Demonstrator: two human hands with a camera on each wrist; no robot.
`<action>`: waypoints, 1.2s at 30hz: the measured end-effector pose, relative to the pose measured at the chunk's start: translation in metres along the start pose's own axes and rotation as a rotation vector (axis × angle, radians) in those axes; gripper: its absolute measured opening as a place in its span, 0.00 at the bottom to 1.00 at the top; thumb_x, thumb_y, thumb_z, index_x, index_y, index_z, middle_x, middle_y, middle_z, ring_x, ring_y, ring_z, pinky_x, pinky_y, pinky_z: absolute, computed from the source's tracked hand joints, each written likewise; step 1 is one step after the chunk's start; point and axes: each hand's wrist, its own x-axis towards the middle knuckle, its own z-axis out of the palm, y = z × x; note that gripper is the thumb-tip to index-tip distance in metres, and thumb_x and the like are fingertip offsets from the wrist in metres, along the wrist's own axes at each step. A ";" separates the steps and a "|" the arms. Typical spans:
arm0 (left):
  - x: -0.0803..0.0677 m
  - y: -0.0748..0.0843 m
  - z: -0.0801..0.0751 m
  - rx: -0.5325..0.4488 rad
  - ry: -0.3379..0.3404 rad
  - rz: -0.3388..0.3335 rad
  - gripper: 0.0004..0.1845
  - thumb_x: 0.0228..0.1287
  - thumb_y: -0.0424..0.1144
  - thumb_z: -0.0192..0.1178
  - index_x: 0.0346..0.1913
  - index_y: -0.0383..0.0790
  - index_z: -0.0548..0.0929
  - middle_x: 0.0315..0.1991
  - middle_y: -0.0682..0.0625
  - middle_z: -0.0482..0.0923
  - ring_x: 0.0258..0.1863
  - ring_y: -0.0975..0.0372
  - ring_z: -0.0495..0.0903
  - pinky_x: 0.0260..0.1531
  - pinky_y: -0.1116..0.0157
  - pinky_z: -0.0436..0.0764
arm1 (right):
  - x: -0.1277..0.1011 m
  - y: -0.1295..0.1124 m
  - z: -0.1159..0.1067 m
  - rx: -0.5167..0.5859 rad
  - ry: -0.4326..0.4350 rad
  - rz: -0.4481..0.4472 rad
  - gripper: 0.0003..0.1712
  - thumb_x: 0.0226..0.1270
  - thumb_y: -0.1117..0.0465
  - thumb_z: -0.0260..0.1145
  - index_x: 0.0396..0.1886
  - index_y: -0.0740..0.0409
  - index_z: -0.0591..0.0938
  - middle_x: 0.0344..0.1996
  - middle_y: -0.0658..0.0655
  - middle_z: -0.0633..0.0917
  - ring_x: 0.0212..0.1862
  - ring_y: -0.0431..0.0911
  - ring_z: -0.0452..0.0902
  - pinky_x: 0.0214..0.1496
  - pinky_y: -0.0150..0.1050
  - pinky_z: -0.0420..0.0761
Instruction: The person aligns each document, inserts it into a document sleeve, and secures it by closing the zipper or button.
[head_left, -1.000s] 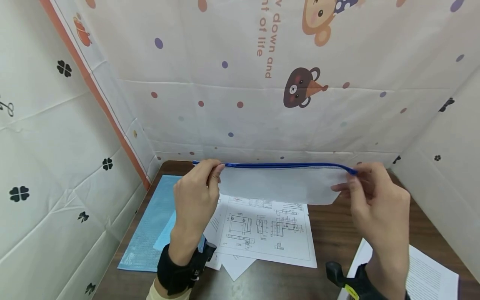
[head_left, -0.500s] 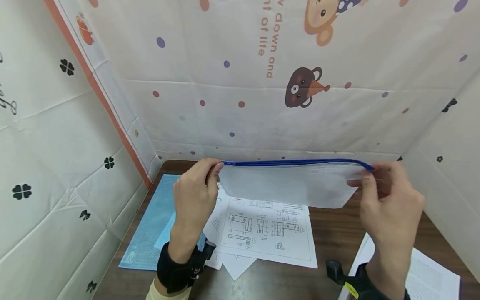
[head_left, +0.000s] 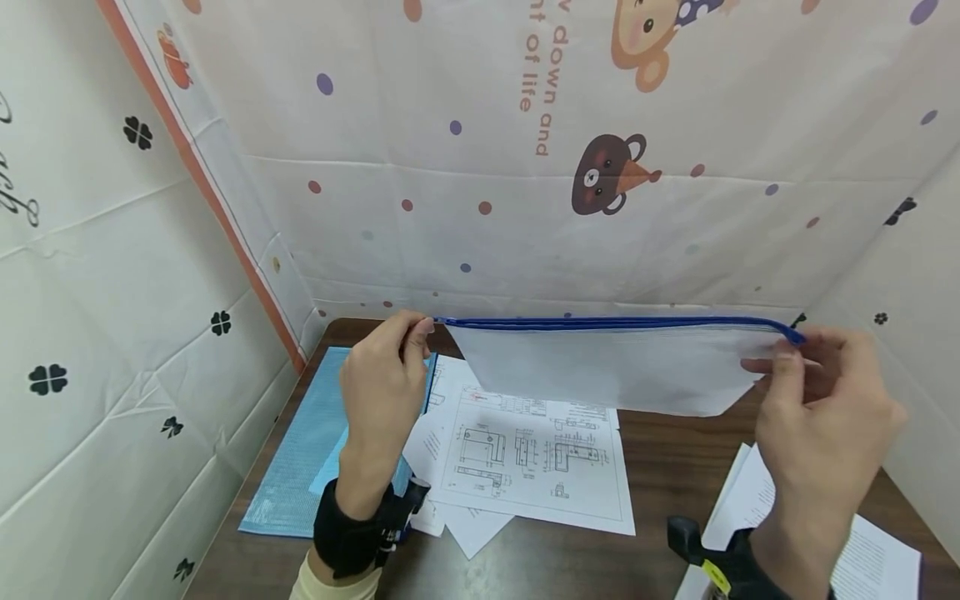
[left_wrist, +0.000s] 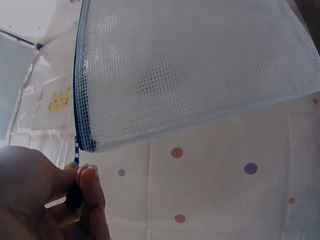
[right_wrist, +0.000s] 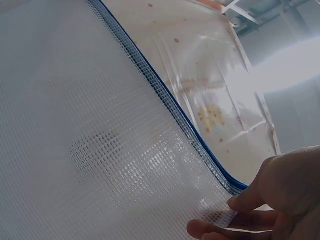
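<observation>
Your left hand [head_left: 378,392] pinches the dark zipper pull [left_wrist: 75,196] at the left end of the mesh pouch [head_left: 615,371], thumb and fingertips clamped on it. Your right hand [head_left: 825,417] pinches the pouch's right corner just under the blue zipper [head_left: 615,322]. The pouch hangs in the air between both hands, above the desk [head_left: 660,475], zipper edge on top and roughly level, and it looks empty. The drawing sheet [head_left: 532,458] and the blue folder [head_left: 315,442] lie flat on the desk below, and more printed pages [head_left: 862,550] sit at the lower right. To do this well, judging from the grip, keep the zipper line taut: hold the right corner firm and pull it gently away from the left hand so the track stays straight and the slider doesn't snag in the mesh. Keep the pull pinched close to the slider, not by its tip, and run it along the track, not up or down. Don't let the pouch sag or twist. You can't tell from these views whether the zipper is fully closed along its length, so watch the teeth near the left end.
</observation>
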 end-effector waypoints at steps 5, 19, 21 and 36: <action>0.000 -0.002 0.000 0.017 -0.034 -0.048 0.13 0.81 0.42 0.60 0.43 0.36 0.89 0.25 0.49 0.82 0.20 0.58 0.79 0.17 0.62 0.70 | 0.001 0.003 0.000 -0.007 -0.001 0.006 0.17 0.84 0.64 0.58 0.62 0.72 0.78 0.55 0.68 0.88 0.37 0.08 0.69 0.40 0.11 0.68; -0.007 0.004 0.001 0.048 -0.398 -0.032 0.16 0.80 0.47 0.61 0.59 0.41 0.87 0.53 0.47 0.84 0.50 0.51 0.85 0.46 0.54 0.86 | 0.000 -0.007 0.010 0.049 0.074 -0.105 0.18 0.81 0.62 0.60 0.55 0.75 0.82 0.48 0.70 0.89 0.43 0.10 0.72 0.46 0.14 0.73; -0.008 0.011 0.004 -0.025 -0.451 0.071 0.16 0.81 0.47 0.61 0.61 0.43 0.86 0.55 0.49 0.83 0.49 0.55 0.85 0.46 0.58 0.86 | 0.000 -0.008 0.012 0.080 0.079 -0.155 0.17 0.80 0.62 0.62 0.54 0.75 0.83 0.47 0.71 0.89 0.45 0.11 0.73 0.47 0.14 0.73; -0.023 0.044 0.026 -0.141 -0.877 0.272 0.24 0.79 0.56 0.60 0.70 0.51 0.82 0.51 0.56 0.89 0.41 0.66 0.86 0.38 0.71 0.82 | -0.008 -0.030 0.019 0.408 -0.030 -0.393 0.11 0.76 0.71 0.66 0.49 0.80 0.81 0.44 0.75 0.88 0.52 0.30 0.84 0.56 0.24 0.79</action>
